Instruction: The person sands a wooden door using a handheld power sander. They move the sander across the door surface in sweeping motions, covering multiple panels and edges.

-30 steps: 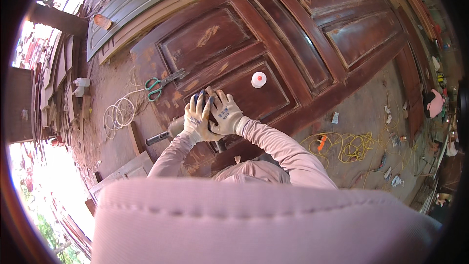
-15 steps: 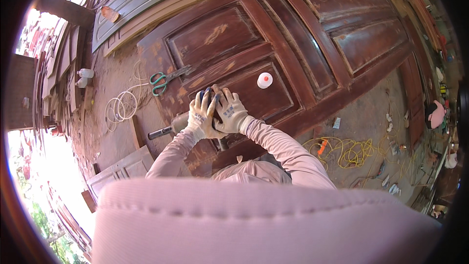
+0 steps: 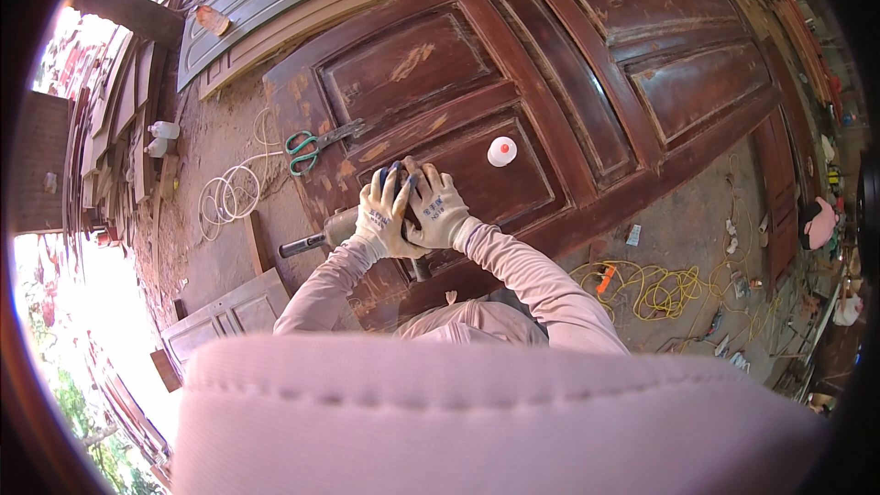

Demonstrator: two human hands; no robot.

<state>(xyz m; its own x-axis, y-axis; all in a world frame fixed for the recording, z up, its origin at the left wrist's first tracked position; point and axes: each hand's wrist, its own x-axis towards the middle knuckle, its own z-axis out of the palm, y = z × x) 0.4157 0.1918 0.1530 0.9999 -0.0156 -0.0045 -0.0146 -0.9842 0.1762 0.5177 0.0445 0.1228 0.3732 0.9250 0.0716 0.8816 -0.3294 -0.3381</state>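
Note:
Both my hands wear off-white work gloves with dark-stained fingertips. My left hand (image 3: 380,213) and my right hand (image 3: 438,211) lie side by side, fingers curled over the top of a hand-held power tool. It looks like a grinder or sander. The tool's grey and black body (image 3: 316,236) sticks out to the left under my left wrist, and a short dark handle points toward me. My hands hide most of it. Beneath it lies a large reddish-brown panelled wooden door (image 3: 490,92) with scuffed, paler patches. Green-handled shears (image 3: 316,145) and a white bottle with a red tip (image 3: 501,151) rest on the door.
A coiled pale hose (image 3: 229,197) lies left of the door, and a tangled yellow cord (image 3: 665,291) on the floor at right. Grey and tan panels (image 3: 261,14) lie at the far left, near stacked boards (image 3: 124,119). White jugs (image 3: 163,133) stand by the boards.
The whole scene has shifted very slightly to the right in the view. My hands stay on the power tool in nearly the same spot.

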